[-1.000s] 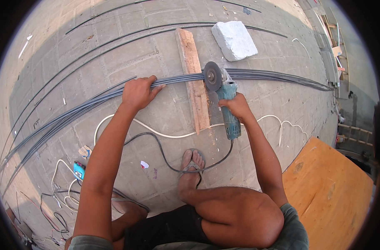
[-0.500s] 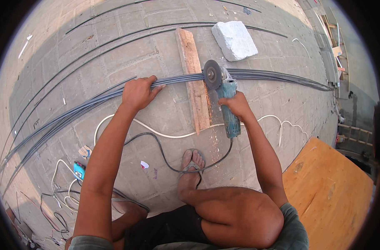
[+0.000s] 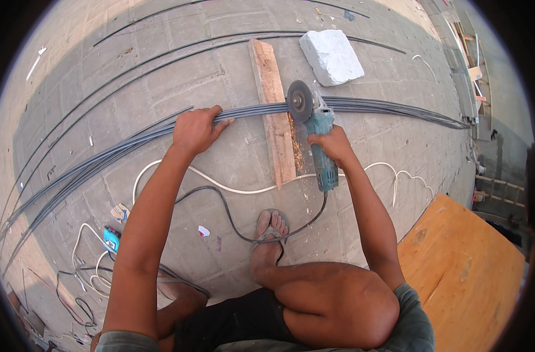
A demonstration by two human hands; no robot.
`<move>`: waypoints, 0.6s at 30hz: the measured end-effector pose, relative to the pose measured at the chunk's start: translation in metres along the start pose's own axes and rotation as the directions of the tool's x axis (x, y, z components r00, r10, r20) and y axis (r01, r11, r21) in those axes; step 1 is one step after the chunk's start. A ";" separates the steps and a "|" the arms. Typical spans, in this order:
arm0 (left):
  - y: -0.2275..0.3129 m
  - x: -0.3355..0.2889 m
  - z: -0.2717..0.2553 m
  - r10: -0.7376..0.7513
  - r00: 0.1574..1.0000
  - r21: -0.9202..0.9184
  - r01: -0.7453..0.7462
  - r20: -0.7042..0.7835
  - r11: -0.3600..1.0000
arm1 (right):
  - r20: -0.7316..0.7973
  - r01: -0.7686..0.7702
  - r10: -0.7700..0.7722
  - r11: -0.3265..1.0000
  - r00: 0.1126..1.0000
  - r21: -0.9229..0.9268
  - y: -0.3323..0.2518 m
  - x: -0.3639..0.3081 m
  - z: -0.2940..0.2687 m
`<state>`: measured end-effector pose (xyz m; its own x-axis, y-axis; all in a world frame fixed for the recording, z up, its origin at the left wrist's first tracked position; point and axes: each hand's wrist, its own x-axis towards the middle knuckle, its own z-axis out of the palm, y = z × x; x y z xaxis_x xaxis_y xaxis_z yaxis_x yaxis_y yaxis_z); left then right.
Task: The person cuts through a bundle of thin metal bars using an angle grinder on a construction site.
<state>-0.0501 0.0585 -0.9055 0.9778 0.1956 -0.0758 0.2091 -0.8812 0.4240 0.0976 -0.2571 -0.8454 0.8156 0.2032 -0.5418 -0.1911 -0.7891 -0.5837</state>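
While bracing grey rods point(image 3: 252, 110) with left hand point(image 3: 197, 129), curled over the bundle (presumably against shifting), holds green grinder point(image 3: 321, 124) in right hand point(image 3: 336, 145), wrapped around its body. Rests rods across wooden plank point(image 3: 281, 144), seemingly for clearance beneath the disc point(image 3: 300, 101).

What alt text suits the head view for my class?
A person's right hand holds an angle grinder to bundled metal rods, with sparks flying; the left hand lies over the rods. A wooden plank runs crosswise beneath.
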 end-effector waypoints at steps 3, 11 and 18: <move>0.000 -0.001 0.001 -0.004 1.000 -0.022 0.004 -0.011 1.000 | 0.008 -0.007 0.007 1.000 1.000 -0.014 -0.003 0.001 0.000; 0.000 0.000 0.001 -0.010 1.000 -0.022 0.010 0.003 1.000 | 0.010 0.010 -0.010 1.000 1.000 -0.009 -0.002 0.003 -0.001; -0.001 0.000 0.002 -0.010 1.000 -0.019 0.010 -0.007 1.000 | -0.006 0.030 -0.030 1.000 1.000 -0.005 -0.002 0.007 0.001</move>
<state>-0.0502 0.0583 -0.9079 0.9755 0.2075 -0.0734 0.2184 -0.8711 0.4398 0.1030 -0.2531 -0.8485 0.8245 0.2233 -0.5199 -0.1635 -0.7857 -0.5966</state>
